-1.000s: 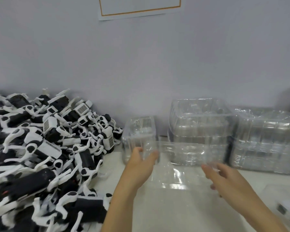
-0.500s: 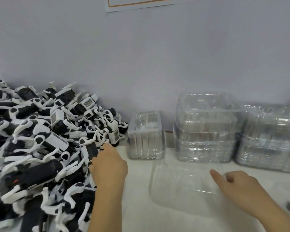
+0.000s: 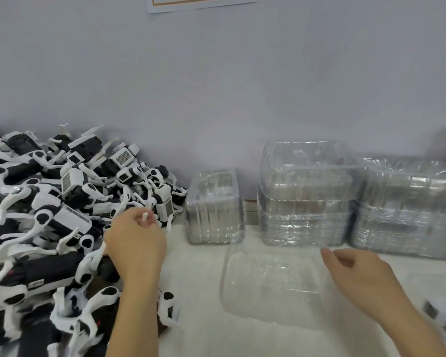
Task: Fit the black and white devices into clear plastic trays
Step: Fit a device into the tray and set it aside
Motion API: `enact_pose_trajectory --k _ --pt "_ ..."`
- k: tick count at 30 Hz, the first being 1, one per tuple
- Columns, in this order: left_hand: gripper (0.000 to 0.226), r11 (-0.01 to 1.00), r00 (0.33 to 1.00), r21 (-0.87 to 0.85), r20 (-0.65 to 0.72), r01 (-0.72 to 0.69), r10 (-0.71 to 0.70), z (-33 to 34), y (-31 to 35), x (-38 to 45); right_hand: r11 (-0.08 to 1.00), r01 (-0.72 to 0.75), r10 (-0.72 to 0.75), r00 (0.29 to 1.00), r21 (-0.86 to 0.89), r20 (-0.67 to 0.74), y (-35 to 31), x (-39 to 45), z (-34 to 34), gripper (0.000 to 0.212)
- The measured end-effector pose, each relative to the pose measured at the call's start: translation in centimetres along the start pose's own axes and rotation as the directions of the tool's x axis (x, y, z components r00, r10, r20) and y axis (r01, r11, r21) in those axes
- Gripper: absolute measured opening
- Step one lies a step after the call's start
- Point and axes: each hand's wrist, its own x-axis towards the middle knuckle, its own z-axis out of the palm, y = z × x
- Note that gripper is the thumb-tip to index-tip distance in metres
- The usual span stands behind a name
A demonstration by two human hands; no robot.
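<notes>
A heap of black and white plastic devices (image 3: 49, 222), each a dark body with curved white arms and some with barcode labels, covers the left of the white bench (image 3: 196, 331) up to the far wall. The left hand (image 3: 135, 243) reaches into its right edge, its grip pinching a thin white arm of one device (image 3: 145, 218). A single shallow clear plastic tray (image 3: 273, 287) lies empty at centre, the right hand (image 3: 358, 274) at its right rim with fingers loosely curled holding nothing, and stacks of clear trays (image 3: 307, 194) stand beyond.
</notes>
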Motion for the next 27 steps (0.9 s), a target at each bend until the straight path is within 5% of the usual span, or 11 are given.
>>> enact_pose_trajectory --k 4,8,16,22,27 --pt "0.040 0.938 0.991 -0.335 -0.069 0.083 -0.113 -0.1 0.1 0.2 0.996 0.034 -0.024 0.992 0.081 -0.120 -0.5 -0.2 0.0 0.045" --pt "0.033 0.683 0.977 -0.704 0.083 0.198 -0.197 0.6 0.6 0.0 0.991 0.062 -0.044 0.987 0.119 -0.152 -0.5 -0.4 0.1 0.046" --pt "0.034 0.447 0.968 -0.859 0.204 0.249 -0.148 0.6 1.2 -0.7 0.978 0.137 -0.093 0.961 0.155 -0.261 -0.8 -0.2 0.5 0.045" --pt "0.052 0.413 0.943 -0.879 0.312 0.241 0.113 0.3 3.1 -1.5 0.865 0.412 -0.169 0.775 0.285 -0.608 -2.5 -0.7 0.3 0.030" --pt "0.032 0.442 0.832 -0.885 0.351 0.145 0.430 1.6 5.4 -4.3 0.751 0.455 -0.190 0.843 0.479 -0.504 -3.0 -0.6 0.4 0.025"
